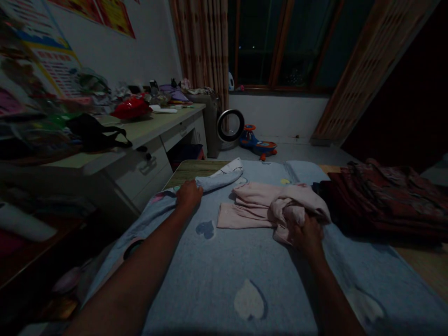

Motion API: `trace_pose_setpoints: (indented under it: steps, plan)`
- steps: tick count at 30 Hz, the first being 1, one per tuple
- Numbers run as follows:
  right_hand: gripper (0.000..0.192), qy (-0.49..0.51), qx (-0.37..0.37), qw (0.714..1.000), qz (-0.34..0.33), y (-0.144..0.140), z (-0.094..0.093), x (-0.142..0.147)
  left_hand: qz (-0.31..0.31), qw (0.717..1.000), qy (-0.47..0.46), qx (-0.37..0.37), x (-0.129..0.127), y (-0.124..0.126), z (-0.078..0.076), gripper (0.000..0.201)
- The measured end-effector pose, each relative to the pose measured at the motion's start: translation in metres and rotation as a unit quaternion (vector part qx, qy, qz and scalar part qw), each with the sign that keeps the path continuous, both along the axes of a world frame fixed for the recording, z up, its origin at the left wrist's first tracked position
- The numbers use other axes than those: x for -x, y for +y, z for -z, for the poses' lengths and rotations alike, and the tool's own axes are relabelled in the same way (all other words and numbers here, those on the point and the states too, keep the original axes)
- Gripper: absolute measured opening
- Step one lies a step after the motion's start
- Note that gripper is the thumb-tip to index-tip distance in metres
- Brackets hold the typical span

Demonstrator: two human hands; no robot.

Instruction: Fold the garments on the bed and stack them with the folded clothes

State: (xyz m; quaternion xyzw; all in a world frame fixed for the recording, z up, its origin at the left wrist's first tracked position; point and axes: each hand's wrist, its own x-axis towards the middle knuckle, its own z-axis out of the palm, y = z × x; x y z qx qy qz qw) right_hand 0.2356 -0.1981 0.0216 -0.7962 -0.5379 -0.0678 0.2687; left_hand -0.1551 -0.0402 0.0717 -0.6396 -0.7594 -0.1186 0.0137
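A blue sheet [224, 270] with heart shapes covers the surface in front of me. At its far left, my left hand [189, 195] is closed on the sheet's edge, where a strip is turned back and shows a paler underside. My right hand [308, 237] grips a crumpled pale pink garment [254, 212] by its near right part. Two narrow parts of the garment, legs or sleeves, stretch out to the left, while the rest is bunched up. My right fingertips are partly hidden in its folds.
A stack of folded dark red clothes [388, 200] lies right of the pink garment. Along the left stands a cluttered desk [147, 133] with a black bag [93, 130]. Beyond the bed are a blue ride-on toy [257, 143] and a round-doored appliance [212, 126].
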Motion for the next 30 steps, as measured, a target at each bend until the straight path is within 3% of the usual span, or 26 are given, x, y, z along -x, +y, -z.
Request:
trace_pose_setpoints:
  steps: [3, 7, 9, 12, 19, 22, 24, 26, 30]
  plan:
    - [0.047, -0.094, 0.010, 0.995, -0.027, 0.000, 0.023, 0.014, 0.015, 0.999, 0.017, -0.028, -0.018, 0.006, -0.009, 0.050]
    - [0.052, -0.126, -0.028, 0.991, -0.029, -0.001, 0.032, 0.017, 0.115, 0.991, 0.030, -0.067, -0.048, -0.004, 0.010, 0.075]
    - [0.054, -0.125, -0.034, 0.991, -0.033, -0.001, 0.033, 0.015, 0.163, 0.983, 0.057, -0.064, -0.060, -0.012, 0.027, 0.067]
    - [0.055, -0.123, -0.030, 0.991, -0.039, -0.002, 0.033, 0.012, 0.183, 0.979, 0.085, -0.023, -0.067, -0.019, 0.047, 0.045]
    - [0.053, -0.107, -0.026, 0.993, -0.042, -0.002, 0.034, 0.011, 0.202, 0.976, 0.083, 0.001, -0.056, -0.006, 0.060, 0.033]
    - [0.053, -0.104, -0.020, 0.993, -0.051, -0.002, 0.034, 0.008, 0.167, 0.984, 0.052, 0.035, -0.032, 0.016, 0.057, 0.050]
    - [0.052, -0.105, -0.014, 0.993, -0.049, -0.002, 0.034, 0.008, 0.098, 0.994, 0.037, 0.043, -0.008, 0.036, 0.050, 0.058]
    - [0.053, -0.106, -0.011, 0.993, -0.047, -0.003, 0.033, 0.008, 0.006, 0.998, 0.055, -0.008, 0.017, 0.053, 0.042, 0.056]
    - [0.053, -0.108, -0.011, 0.993, -0.045, -0.005, 0.031, 0.011, -0.005, 0.996, 0.085, -0.031, 0.038, 0.057, 0.039, 0.058]
